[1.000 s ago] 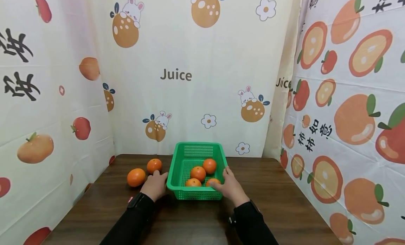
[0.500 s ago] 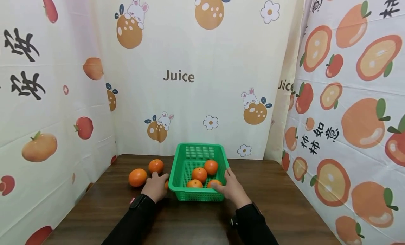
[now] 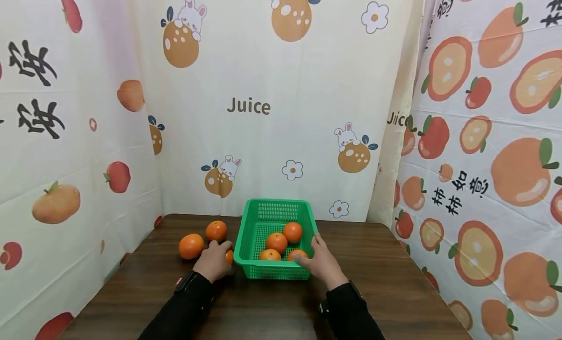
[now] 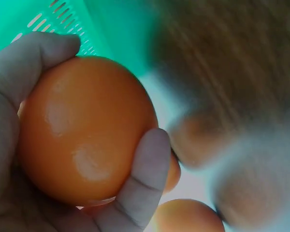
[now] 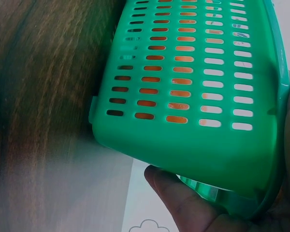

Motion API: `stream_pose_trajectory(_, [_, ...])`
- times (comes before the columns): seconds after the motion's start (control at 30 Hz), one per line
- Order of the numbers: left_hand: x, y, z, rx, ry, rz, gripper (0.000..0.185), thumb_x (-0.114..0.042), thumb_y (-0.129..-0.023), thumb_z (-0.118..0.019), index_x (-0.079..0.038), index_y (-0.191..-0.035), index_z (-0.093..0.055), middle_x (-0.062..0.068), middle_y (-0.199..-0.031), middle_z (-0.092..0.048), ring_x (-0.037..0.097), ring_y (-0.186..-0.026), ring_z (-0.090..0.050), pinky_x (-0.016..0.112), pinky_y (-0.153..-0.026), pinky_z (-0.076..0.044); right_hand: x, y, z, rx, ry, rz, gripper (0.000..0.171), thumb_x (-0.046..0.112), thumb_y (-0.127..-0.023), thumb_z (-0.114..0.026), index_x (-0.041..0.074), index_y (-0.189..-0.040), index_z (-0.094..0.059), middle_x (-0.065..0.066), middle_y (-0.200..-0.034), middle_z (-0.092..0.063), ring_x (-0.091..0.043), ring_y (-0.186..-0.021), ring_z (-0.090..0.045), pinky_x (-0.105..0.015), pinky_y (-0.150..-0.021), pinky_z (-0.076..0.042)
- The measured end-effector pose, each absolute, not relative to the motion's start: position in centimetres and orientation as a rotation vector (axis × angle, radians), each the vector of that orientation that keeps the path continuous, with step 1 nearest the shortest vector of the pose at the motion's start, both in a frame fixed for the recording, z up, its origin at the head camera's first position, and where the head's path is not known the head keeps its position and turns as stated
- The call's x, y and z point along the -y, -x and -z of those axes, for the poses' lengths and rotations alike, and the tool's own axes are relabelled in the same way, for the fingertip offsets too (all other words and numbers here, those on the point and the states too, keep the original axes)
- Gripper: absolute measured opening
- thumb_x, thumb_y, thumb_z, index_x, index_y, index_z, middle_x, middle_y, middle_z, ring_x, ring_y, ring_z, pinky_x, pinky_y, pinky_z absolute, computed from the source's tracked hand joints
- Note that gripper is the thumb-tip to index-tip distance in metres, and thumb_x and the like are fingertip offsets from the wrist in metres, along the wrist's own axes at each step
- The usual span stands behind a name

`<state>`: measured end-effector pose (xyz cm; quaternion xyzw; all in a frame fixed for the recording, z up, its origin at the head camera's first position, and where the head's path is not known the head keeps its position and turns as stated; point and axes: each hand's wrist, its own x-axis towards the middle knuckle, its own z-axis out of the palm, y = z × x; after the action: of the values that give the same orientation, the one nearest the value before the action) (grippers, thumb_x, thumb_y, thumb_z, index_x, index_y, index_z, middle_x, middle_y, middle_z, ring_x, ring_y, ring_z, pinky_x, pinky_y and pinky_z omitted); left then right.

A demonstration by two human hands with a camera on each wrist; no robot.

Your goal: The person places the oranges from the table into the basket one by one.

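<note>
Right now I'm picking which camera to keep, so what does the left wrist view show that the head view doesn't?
Only the left wrist view shows the fingers curled round the held orange, close up. Only the head view shows four oranges inside the green basket, two loose oranges on the table, and the right hand at the basket's right rim. Both show the left hand, the orange it holds and the basket.
</note>
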<state>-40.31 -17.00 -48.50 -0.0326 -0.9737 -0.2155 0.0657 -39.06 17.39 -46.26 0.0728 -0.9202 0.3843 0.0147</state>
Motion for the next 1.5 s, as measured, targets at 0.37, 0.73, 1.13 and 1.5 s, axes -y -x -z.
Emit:
stream_pose_trajectory(0.37, [17.6,40.3,46.3,2.838,0.092,0.672,0.050,-0.030,-0.080,-0.087,-0.021,-0.125,-0.068,0.020,-0.123,-0.057,0.031,-0.088,-0.058,0.050,-0.081,-0.054,-17.3,39.1,46.0,2.860,-0.223,-1.203,0.101,0.055,-0.098,-0.073,-0.004,-0.166,-0.027,-0.021,-0.179,-0.011,-0.047,-0.159,-0.029,-0.063,-0.122,-0.036])
stream_pose_trajectory(0.73, [17.5,39.9,44.5,2.837,0.069,0.633,0.051,-0.030,-0.082,-0.088,-0.018,-0.128,-0.068,0.030,-0.140,-0.052,0.032,-0.088,-0.059,0.057,-0.085,-0.055,-17.3,38.7,46.1,2.856,-0.233,-1.188,0.101,0.054,-0.098,-0.074,-0.005,-0.165,-0.027,-0.022,-0.178,-0.012,-0.048,-0.158,-0.031,-0.063,-0.122,-0.037])
stream_pose_trajectory(1.13, [17.5,40.1,44.0,2.802,0.085,0.629,0.049,-0.028,-0.081,-0.087,-0.019,-0.126,-0.068,0.023,-0.127,-0.055,0.032,-0.087,-0.058,0.051,-0.081,-0.053,-17.2,38.7,46.3,2.857,-0.226,-1.180,0.101,0.054,-0.097,-0.074,-0.006,-0.164,-0.028,-0.023,-0.178,-0.013,-0.048,-0.158,-0.031,-0.064,-0.122,-0.036])
stream_pose_trajectory(1.5, [17.1,40.2,42.8,2.801,0.072,0.619,0.051,-0.030,-0.082,-0.084,-0.021,-0.129,-0.065,0.020,-0.121,-0.055,0.035,-0.091,-0.056,0.050,-0.081,-0.053,-17.3,39.1,46.3,2.850,-0.230,-1.193,0.101,0.053,-0.097,-0.075,-0.006,-0.165,-0.028,-0.023,-0.178,-0.013,-0.049,-0.158,-0.031,-0.064,-0.121,-0.037])
